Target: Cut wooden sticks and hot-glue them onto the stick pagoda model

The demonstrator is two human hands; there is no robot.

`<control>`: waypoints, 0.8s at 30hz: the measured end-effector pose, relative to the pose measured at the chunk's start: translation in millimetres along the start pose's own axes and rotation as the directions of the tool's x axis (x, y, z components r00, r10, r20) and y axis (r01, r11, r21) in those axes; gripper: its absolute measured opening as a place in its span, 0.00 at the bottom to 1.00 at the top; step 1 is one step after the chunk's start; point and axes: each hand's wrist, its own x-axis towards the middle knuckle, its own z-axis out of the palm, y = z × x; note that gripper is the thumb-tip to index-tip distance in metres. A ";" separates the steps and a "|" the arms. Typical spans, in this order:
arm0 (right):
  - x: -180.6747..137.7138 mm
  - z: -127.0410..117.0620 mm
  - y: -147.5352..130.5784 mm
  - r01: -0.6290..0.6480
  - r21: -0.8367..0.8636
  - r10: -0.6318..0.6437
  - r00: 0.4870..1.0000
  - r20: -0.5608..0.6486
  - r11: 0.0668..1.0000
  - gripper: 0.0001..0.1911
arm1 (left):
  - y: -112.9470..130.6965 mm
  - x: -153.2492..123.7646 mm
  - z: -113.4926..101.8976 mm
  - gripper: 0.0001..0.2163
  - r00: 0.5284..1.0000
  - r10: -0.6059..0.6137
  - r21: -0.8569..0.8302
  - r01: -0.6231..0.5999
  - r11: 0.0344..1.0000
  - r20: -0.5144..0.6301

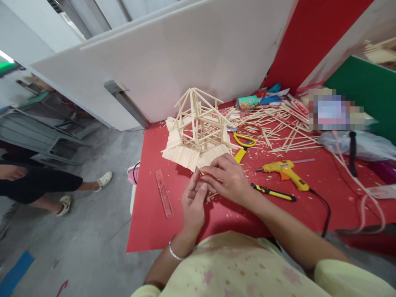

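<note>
A pavilion-like model (194, 119) made of thin wooden sticks stands on the red table, its open frame rising from a skirt of sticks (181, 156) laid side by side. At the front edge of that skirt, my right hand (229, 178) has its fingers pinched around a short wooden stick (201, 172), most of it hidden. My left hand (195, 202) meets it just below, thumb and fingers closed together at the same spot. Whether the left fingers grip the stick too is hard to see.
Right of my hands lie a yellow glue gun (283, 168) with a cord, a yellow utility knife (274, 192) and yellow-handled scissors (245, 140). Loose sticks (287, 128) pile up behind them. A clear ruler (164, 194) lies left. A person's legs (77, 184) show beyond the table.
</note>
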 end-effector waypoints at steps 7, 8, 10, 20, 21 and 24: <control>-0.5 0.1 -0.4 -0.018 0.003 0.018 1.000 -0.003 1.000 0.12 | 0.4 -0.2 -0.5 0.28 1.000 0.010 0.010 -0.010 1.000 0.013; -0.3 0.1 -0.5 -0.016 0.004 0.016 1.000 -0.006 1.000 0.12 | 0.5 -0.3 -0.6 0.27 1.000 0.011 0.007 -0.012 1.000 0.015; 0.1 0.2 -0.6 -0.011 0.002 0.011 1.000 -0.014 1.000 0.12 | 0.4 -0.2 -0.8 0.27 1.000 0.009 0.001 -0.009 1.000 0.022; -1.1 2.1 0.7 0.007 -0.013 -0.007 1.000 0.001 1.000 0.16 | -0.3 1.7 -1.2 0.27 1.000 0.014 -0.008 -0.013 1.000 0.027; -1.7 2.9 1.0 -0.002 -0.011 0.002 1.000 0.000 1.000 0.16 | 0.8 1.6 -0.6 0.27 0.999 0.015 -0.006 -0.015 1.000 0.029; -4.6 4.8 2.9 -0.036 0.009 0.036 0.999 -0.031 0.999 0.15 | 6.1 1.4 1.3 0.26 0.999 0.020 0.016 -0.021 1.000 0.045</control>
